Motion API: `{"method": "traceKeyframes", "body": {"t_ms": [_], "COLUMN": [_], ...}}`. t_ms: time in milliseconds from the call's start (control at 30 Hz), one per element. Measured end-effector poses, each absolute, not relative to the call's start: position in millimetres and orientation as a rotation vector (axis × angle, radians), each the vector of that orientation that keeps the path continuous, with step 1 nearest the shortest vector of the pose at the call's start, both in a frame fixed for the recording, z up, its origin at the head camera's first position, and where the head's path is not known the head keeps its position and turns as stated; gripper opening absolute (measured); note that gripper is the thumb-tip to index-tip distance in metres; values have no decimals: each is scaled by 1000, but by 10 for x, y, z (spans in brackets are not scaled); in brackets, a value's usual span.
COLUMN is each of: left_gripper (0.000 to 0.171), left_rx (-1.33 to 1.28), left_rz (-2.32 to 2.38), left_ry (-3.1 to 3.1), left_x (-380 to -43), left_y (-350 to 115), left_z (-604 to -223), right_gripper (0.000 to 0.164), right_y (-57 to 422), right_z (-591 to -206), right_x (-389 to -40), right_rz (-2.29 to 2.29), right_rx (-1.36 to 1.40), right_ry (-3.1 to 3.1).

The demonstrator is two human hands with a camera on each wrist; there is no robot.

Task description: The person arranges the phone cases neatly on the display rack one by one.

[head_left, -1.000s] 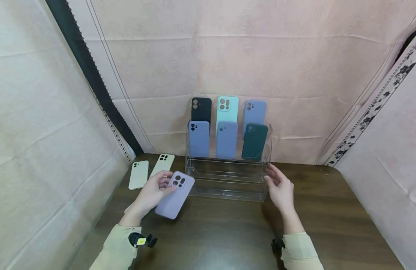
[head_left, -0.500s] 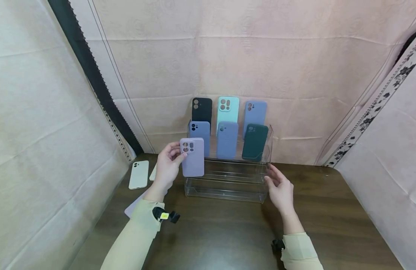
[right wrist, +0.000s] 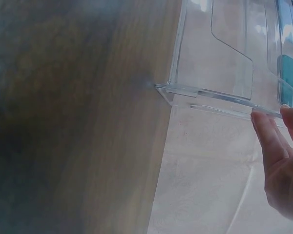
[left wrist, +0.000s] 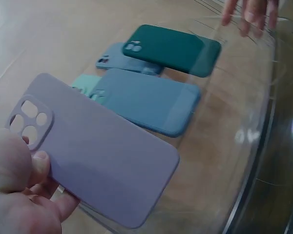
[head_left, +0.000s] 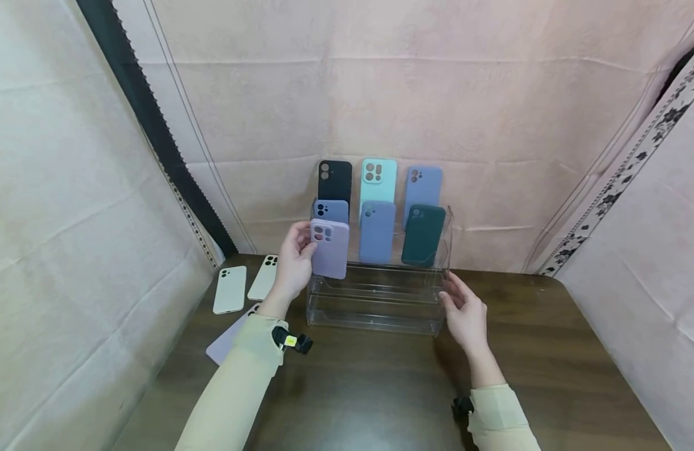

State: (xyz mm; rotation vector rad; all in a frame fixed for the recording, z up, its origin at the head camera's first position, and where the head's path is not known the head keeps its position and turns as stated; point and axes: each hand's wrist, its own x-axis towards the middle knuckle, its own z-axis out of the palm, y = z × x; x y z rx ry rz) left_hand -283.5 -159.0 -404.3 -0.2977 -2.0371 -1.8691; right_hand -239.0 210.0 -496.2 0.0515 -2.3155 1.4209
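Here it is, the lavender phone case (head_left: 330, 249), a flat rectangle with rounded corners and a smooth matte back. Its raised camera block sits in the upper left corner, pierced by round openings, and the wrist camera shows light coming straight through them. The left hand (head_left: 294, 263) has it pinched by the left edge, thumb on the back. From the head camera it's tilted slightly, up at the left end of the clear plastic tiered stand (head_left: 375, 318), covering the lower part of a blue phone case (head_left: 332, 209); whether it touches the stand, I can't tell. Over on the other side, the right hand (head_left: 469, 316) has its fingertips at the stand's right side; whether they grip the panel, I can't say.

Up on the tiers, a near-black case (head_left: 334, 178), a mint-green case (head_left: 379, 191) and a dark green case (head_left: 424, 235) lean upright among the blue ones. Below it all, the dark brown wood-grain table (head_left: 381, 388) carries a soft sheen; at its left lie two whitish cases (head_left: 230, 289) and a second lavender case (head_left: 227, 341), partly hidden by the sleeve. Creased cream cloth (head_left: 437, 113) rises behind and at both sides, with a dark strip (head_left: 150, 119) on the left and a black floral border (head_left: 675, 117) on the right.
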Motion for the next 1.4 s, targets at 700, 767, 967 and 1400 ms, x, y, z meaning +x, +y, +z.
{"method": "traceKeyframes", "body": {"t_ms": [700, 767, 967, 1400], "left_gripper": [73, 73, 72, 69], "left_rx": [-409, -425, -447, -388], "left_rz": [-1472, -1423, -1333, -925], "left_ry": [-2178, -2172, -2186, -2363], "left_x": [-2887, -2891, -2908, -2846], "left_y": [-1579, -1605, -1661, -1624], "left_z": [-4312, -4328, -4334, -4227], "right_gripper": [53, 54, 54, 54], "right_y": [2128, 2123, 2095, 2071], "right_z": [-4933, -4943, -4950, -4954], "right_x": [-2392, -2391, -2391, -2365], "right_rz": [1364, 1360, 1352, 1300], "right_rx": [61, 58, 74, 71], "right_ry": [-2330, -2335, -2339, -2346]}}
